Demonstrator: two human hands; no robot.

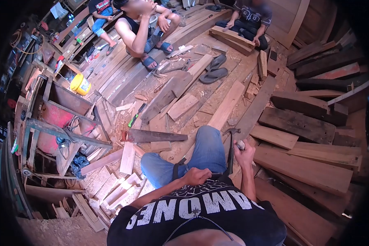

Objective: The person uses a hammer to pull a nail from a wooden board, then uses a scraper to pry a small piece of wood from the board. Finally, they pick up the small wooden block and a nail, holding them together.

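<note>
My right hand (245, 154) is closed around a thing with a pale, rounded end (241, 144); the rest of it is hidden in the fist. Just left of that hand, a claw hammer (231, 153) stands nearly upright beside my right thigh, head up. In front of my belly, my left hand (198, 176) has its fingers curled in, and I cannot tell what is inside them. Beyond my knees lies a handsaw (156, 136) with a wooden handle. Between my legs a dark strap-like piece (177, 169) shows. A long plank (227, 104) runs away from my right knee.
Stacked boards (303, 166) fill the right side. Wood offcuts (121, 192) and a cluttered frame (65, 133) lie left. Ahead are a green-handled tool (137, 115), sandals (214, 75) and a yellow bucket (80, 84). Several people sit farther back, one with a wooden beam (232, 39).
</note>
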